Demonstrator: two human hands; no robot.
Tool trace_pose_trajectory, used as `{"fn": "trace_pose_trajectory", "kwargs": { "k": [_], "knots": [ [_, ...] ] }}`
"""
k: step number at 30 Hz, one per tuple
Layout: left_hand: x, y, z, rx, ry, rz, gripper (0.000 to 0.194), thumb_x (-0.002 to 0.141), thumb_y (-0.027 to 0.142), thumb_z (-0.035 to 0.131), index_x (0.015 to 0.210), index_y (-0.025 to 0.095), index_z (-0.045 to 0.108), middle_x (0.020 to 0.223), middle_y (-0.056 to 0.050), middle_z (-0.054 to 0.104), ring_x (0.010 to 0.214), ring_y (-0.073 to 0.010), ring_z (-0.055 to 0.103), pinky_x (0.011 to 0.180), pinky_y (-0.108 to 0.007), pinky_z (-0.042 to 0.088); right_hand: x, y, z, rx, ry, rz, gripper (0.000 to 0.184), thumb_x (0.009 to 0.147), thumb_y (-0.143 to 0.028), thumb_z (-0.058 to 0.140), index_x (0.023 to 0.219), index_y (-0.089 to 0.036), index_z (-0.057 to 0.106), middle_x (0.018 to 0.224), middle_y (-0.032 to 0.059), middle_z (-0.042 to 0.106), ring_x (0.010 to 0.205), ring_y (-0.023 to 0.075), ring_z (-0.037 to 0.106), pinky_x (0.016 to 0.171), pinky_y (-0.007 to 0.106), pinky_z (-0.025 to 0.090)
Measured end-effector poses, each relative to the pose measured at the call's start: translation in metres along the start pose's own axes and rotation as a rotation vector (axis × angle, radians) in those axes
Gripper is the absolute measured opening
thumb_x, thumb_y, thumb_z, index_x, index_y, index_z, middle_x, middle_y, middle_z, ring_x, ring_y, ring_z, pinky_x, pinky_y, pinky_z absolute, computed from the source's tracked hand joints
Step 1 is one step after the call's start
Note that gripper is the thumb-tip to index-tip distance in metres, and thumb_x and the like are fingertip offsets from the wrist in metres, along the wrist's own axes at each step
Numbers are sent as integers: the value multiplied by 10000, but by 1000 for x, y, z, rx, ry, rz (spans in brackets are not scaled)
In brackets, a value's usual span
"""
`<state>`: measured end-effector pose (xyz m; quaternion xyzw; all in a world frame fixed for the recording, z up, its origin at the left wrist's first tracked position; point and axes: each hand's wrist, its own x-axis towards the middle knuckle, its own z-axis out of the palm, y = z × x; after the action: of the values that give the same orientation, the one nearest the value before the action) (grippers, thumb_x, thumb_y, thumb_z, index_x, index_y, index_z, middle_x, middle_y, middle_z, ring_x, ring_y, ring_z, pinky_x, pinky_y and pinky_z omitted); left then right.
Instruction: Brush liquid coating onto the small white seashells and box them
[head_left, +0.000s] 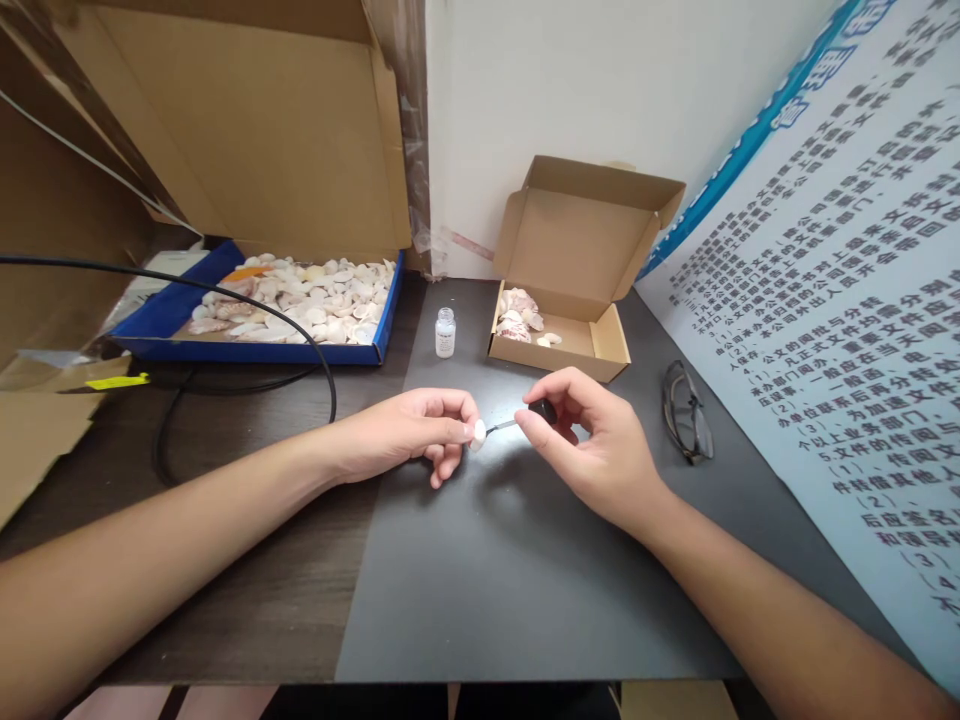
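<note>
My left hand pinches a small white shell between its fingertips, low over a dark mat. My right hand holds a black-capped brush whose thin tip touches the shell. Behind the hands a small clear bottle stands uncapped on the mat. A blue tray at the back left is full of several pale shells. To the right of the bottle, an open small cardboard box holds a few shells.
A black cable loops across the desk on the left. Folded glasses lie at the right, beside a printed poster leaning on the wall. Large cardboard sheets stand behind the tray.
</note>
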<state>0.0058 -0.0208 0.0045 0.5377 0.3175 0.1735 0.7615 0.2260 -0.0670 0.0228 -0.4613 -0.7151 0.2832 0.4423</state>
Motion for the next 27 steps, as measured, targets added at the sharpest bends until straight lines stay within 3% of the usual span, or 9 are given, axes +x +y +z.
{"fn": "trace_pose_trajectory", "kwargs": {
  "k": [10,27],
  "knots": [
    [0,1,1,22,-1,3,178,845,317,667,834,172,565,563,26,570,518,-97,516,527,-205,448,2,0,0,-7,57,-3,75,846,-246,643,865,-216,577,645,-41,498,557,108,463,513,250,400],
    [0,3,2,42,-24,5,195,857,336,657,834,172,554,575,31,568,521,-95,518,537,-209,467,2,0,1,-26,35,-21,83,840,-240,657,872,-217,585,644,-51,492,537,96,443,501,243,385]
  ]
}}
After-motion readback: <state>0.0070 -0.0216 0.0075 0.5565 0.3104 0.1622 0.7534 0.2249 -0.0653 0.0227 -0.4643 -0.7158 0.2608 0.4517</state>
